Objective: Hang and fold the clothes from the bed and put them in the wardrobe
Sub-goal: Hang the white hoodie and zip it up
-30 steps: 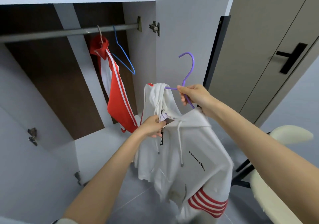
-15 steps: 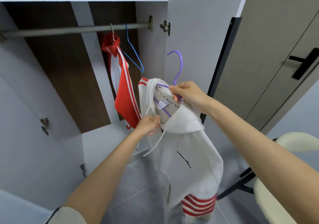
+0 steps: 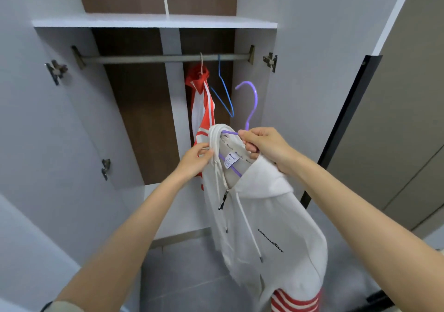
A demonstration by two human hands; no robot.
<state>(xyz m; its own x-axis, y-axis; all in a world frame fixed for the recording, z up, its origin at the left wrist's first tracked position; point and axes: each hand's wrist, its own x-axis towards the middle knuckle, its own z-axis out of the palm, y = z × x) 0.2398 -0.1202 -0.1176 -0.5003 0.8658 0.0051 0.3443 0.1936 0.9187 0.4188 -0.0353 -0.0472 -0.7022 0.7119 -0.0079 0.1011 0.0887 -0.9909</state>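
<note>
Hoodie [image 3: 264,215] nearer rail [image 3: 144,59], under right grip [image 3: 266,143]

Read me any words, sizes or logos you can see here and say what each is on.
"XL", as far as it shows: on the white neck tag inside the white hoodie; the smaller print below is too small to read.
Repeated script on the neck tape: too blurred to read.
On the hoodie's chest, a black script logo: not legible.

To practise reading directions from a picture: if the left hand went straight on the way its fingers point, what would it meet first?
The white hoodie: the left hand pinches its edge. Beyond that, probably the right hand; depth is unclear.
</note>
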